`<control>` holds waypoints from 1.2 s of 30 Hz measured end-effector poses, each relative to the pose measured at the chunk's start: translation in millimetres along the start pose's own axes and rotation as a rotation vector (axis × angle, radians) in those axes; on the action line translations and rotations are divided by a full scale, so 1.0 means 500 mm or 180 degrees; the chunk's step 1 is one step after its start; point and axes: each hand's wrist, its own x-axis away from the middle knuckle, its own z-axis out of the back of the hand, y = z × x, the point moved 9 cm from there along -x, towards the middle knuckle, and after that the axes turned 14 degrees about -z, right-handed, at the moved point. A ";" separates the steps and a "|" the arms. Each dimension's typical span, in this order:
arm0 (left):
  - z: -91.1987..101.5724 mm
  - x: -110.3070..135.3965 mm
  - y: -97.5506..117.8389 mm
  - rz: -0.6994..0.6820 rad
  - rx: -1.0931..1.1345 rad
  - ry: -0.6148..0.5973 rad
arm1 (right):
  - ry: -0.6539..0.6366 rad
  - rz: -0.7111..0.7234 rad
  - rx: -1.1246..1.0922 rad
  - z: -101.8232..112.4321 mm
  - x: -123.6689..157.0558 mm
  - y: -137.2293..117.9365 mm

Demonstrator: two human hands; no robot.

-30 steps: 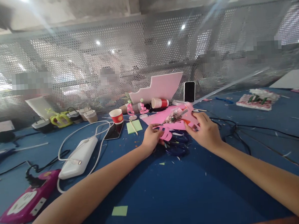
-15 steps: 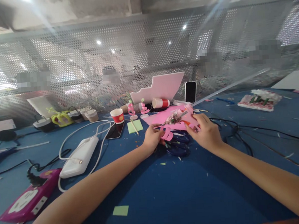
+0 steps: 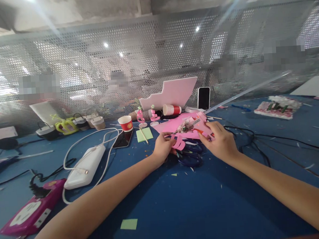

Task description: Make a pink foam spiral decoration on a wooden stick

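My left hand pinches a curled pink paper strip. My right hand is wrapped round a pink, see-through hot glue gun with an orange trigger. Its nozzle points left, close to the strip and my left fingertips; whether they touch I cannot tell. A long clear glue stick juts out of the gun's back, up to the right. Below the strip lie scissors with dark blue handles. Pink sheets lie behind the gun.
Two small pink spiral figures stand behind a green note pad. Left of them are a red paper cup, a phone, a white power bank and a magenta power strip. Black cables run at right.
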 end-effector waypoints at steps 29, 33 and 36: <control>-0.002 0.000 0.002 -0.0005 -0.0021 -0.0039 | -0.0047 -0.0003 -0.0046 0.001 0.001 -0.004; -0.001 -0.001 0.000 -0.0030 0.0005 -0.0021 | -0.0016 0.0019 -0.0074 0.004 0.001 -0.005; -0.001 -0.002 0.000 -0.0044 0.0050 -0.0026 | -0.0035 0.0022 -0.0065 0.003 0.001 -0.005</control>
